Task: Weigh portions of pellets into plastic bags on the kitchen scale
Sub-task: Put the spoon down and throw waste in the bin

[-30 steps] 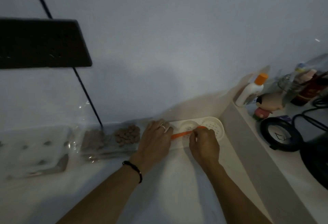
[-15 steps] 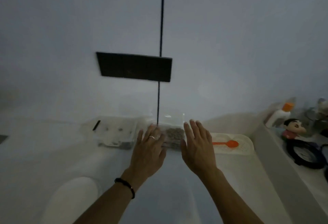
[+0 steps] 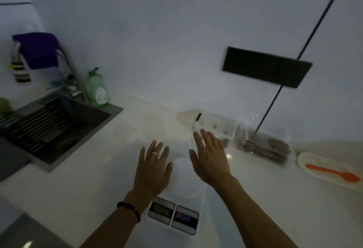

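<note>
A white kitchen scale (image 3: 184,181) with a round platform and a display lies on the white counter in front of me. My left hand (image 3: 152,169) hovers flat over the scale's left edge, fingers spread, holding nothing. My right hand (image 3: 210,159) hovers over its right side, also open and empty. Behind my right hand stands a clear plastic container (image 3: 218,127) with a few pellets in it. To its right lie clear plastic bags of brown pellets (image 3: 269,147). An orange spoon (image 3: 334,173) rests on a white tray (image 3: 314,161) at the far right.
A dark sink (image 3: 57,127) with a ridged rack and a tap is at the left, with a green soap bottle (image 3: 97,88) behind it. A black socket panel (image 3: 265,67) sits on the white wall, with a black cable running down to the bags.
My hands let go of the orange spoon on the tray and moved left, fingers spread. The view swung left, bringing the scale and the sink into sight.
</note>
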The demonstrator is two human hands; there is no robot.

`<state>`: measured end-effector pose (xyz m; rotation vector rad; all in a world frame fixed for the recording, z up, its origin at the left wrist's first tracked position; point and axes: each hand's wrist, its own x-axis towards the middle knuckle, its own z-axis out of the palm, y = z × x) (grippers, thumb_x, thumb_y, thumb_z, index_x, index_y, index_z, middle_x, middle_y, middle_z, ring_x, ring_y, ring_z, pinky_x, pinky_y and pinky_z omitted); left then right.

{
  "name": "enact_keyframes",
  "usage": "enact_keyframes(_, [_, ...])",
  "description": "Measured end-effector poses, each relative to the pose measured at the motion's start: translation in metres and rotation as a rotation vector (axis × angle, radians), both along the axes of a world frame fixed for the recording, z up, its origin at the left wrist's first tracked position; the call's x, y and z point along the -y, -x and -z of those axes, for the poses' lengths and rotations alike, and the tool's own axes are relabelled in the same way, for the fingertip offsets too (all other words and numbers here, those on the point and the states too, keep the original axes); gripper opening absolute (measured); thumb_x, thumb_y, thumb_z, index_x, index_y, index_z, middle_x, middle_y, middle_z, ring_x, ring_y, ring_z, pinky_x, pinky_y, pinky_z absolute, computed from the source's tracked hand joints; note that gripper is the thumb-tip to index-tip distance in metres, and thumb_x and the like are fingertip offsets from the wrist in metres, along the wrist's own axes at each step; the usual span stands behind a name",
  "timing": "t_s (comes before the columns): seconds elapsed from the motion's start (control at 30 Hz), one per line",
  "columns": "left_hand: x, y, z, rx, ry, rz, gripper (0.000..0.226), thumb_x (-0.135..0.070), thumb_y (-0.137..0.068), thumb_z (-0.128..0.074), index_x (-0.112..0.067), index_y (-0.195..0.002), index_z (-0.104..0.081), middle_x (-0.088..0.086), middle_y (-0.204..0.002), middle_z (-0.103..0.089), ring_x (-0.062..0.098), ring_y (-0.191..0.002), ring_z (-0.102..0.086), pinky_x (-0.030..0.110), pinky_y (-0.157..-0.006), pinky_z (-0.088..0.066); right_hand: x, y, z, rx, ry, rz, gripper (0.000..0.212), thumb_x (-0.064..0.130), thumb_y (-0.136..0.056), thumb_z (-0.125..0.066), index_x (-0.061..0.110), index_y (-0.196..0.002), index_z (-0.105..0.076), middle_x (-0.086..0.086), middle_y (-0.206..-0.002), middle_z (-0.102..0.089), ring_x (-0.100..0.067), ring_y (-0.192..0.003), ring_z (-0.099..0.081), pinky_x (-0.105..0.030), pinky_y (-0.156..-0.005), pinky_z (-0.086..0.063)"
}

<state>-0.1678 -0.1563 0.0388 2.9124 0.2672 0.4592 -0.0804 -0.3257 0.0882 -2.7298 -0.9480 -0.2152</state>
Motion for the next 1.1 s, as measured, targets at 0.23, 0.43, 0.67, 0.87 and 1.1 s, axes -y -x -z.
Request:
enact_keyframes(0.23, [-0.107, 0.068, 0.032, -0.241, 0.125, -0.279, 0.065, -0.033, -0.097, -0.045, -0.02, -0.153, -0.015, 0.011, -0.159, -0.019, 0.027, -0.147, -0.012, 0.043, -0.119, -0.009, -0.116, 0.044, 0.04, -0.204, 0.222, -0.15, 0.06, 0.039, -0.099, -0.038, 0.02, -0.151, -0.014, -0.009, -0.158, -0.019, -0.026, -0.143, -0.024, -0.043, -0.119, -0.005])
enact_keyframes(0.43, [-0.156, 0.079, 0.055, -0.435, 0.167, -0.315, 0.079, -0.043, -0.096, -0.048, -0.02, -0.153, 0.001, 0.014, -0.159, -0.012, 0.03, -0.141, -0.026, 0.04, -0.112, -0.027, -0.177, 0.061, 0.078, -0.311, 0.403, -0.149, 0.069, 0.053, -0.092, -0.046, 0.024, -0.149, -0.018, -0.007, -0.155, -0.023, -0.034, -0.132, -0.04, -0.058, -0.113, -0.009])
enact_keyframes(0.67, [-0.169, 0.074, 0.062, -0.374, 0.237, -0.231, 0.066, -0.035, -0.094, -0.053, -0.022, -0.151, -0.02, 0.006, -0.144, -0.038, 0.023, -0.129, -0.036, 0.032, -0.104, -0.034, -0.2, 0.069, 0.094, -0.4, 0.366, -0.153, 0.048, 0.038, -0.089, -0.06, 0.017, -0.13, -0.047, -0.009, -0.127, -0.044, -0.03, -0.114, -0.049, -0.043, -0.098, -0.038])
enact_keyframes(0.87, [-0.165, 0.096, 0.06, -0.37, 0.154, -0.2, 0.059, -0.028, -0.094, -0.049, -0.028, -0.148, -0.026, 0.004, -0.141, -0.041, 0.022, -0.127, -0.037, 0.033, -0.102, -0.032, -0.199, 0.079, 0.089, -0.329, 0.188, -0.221, 0.021, 0.012, -0.092, -0.044, 0.018, -0.108, -0.057, -0.004, -0.106, -0.057, -0.025, -0.098, -0.058, -0.039, -0.088, -0.042])
enact_keyframes(1.1, [-0.152, 0.161, 0.034, -0.025, 0.172, -0.308, 0.009, -0.013, -0.086, -0.06, -0.012, -0.095, -0.064, 0.006, -0.098, -0.06, 0.028, -0.092, -0.054, 0.038, -0.074, -0.043, -0.197, 0.117, 0.059, -0.3, -0.147, -0.328, 0.014, 0.014, -0.095, -0.048, 0.013, -0.098, -0.061, -0.004, -0.093, -0.059, -0.024, -0.081, -0.059, -0.034, -0.074, -0.049])
